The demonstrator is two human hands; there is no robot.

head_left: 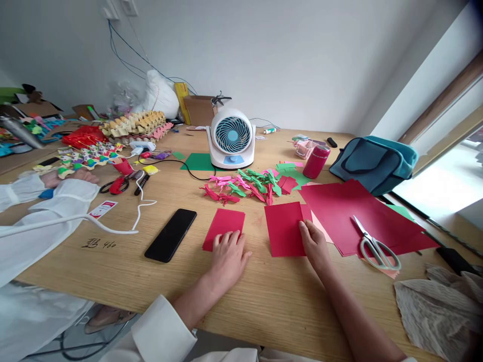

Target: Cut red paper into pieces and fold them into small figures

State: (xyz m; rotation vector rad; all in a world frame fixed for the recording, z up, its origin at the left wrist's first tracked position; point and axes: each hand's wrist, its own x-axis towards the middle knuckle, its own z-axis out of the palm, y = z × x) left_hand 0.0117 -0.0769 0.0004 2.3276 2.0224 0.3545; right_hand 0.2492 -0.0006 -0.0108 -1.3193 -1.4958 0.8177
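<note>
While my left hand (229,257) rests, fingers loosely spread, on narrow red paper rectangles (227,220) on the pale wooden desk (271,306), my right hand (314,245) pinches the right edge of a broader red paper sheet (284,229) to their right, probably light, easily creased and best held there.

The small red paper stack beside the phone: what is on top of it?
The left hand lies on the near right part of the red paper stack; paper beneath the hand is hidden.

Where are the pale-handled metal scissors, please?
In the head view, the scissors lie partly on large red paper sheets, right of the right hand.
</note>
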